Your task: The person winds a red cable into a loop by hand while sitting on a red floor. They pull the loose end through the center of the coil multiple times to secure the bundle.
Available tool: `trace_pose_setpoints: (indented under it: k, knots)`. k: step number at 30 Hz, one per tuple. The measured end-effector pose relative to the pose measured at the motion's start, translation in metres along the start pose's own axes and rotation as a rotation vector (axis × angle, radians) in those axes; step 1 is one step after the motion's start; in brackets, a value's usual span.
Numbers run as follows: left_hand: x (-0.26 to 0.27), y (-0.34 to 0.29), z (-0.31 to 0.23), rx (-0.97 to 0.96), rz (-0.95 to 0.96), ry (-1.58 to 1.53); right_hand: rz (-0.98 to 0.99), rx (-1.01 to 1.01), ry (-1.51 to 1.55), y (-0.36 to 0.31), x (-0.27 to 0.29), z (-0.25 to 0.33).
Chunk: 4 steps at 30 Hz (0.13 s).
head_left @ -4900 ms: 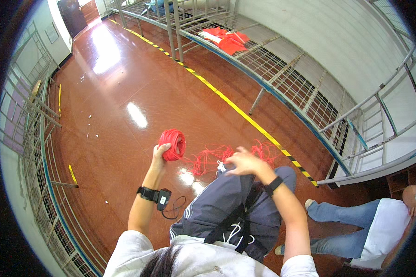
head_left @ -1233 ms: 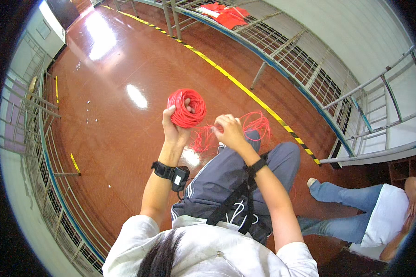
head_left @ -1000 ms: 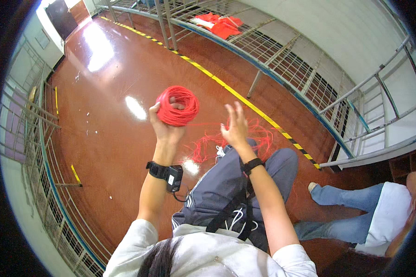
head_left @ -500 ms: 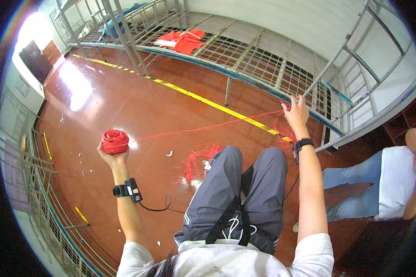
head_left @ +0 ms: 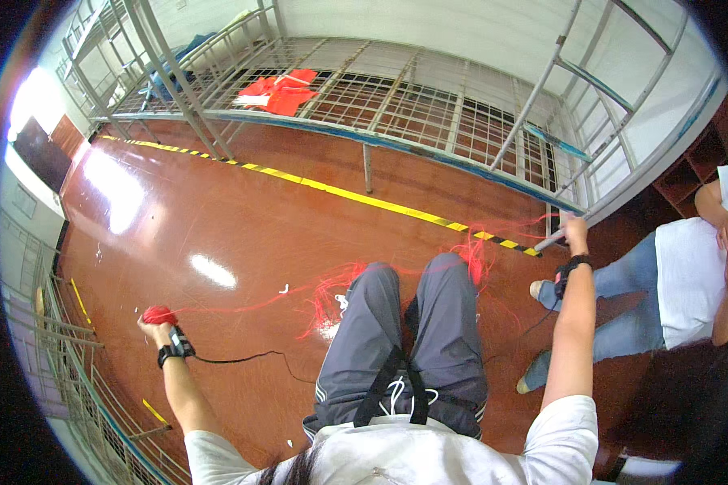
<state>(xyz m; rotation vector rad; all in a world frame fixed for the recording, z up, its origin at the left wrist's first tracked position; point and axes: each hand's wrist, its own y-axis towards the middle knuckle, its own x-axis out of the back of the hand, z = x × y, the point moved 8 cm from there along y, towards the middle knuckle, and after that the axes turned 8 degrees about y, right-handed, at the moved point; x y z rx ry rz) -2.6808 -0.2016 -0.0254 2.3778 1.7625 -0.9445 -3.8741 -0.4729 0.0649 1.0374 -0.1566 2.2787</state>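
Out to the left, my left hand [head_left: 154, 330] is closed round a wound ball of red string [head_left: 159, 314]. A thin red strand [head_left: 226, 308] runs from the ball toward my knees. Far to the right, my right hand [head_left: 574, 231] is closed, with red strands trailing leftward from it near the bed frame's foot. My fingers partly hide what they grip there. A loose tangle of red string [head_left: 328, 296] lies on the floor beside my left knee. Another red bunch [head_left: 476, 257] shows by my right knee.
A metal bed frame [head_left: 429, 144] with an orange-red cloth [head_left: 279, 94] on its mesh stands ahead. Yellow-black tape [head_left: 340, 191] crosses the floor. At right stands a person [head_left: 687, 279]; another frame [head_left: 97, 388] lines the left. Cables [head_left: 243, 358] trail from my wrist devices.
My hands have moved farther apart and nearer to me: the left with the ball outward and down, the right outward and down, its fingers now closed. The strand hangs lower, across my knees.
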Motion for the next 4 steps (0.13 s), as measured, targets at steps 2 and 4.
trace_pose_setpoints:
  k: [2,4]
  knots:
    - [0.025,0.017,-0.045,-0.029,0.061,0.042,0.084,-0.348,0.487,0.03,0.023,-0.052]
    - [0.035,0.006,-0.03,0.075,-0.06,0.208,0.196,-0.357,0.56,0.035,0.02,-0.058]
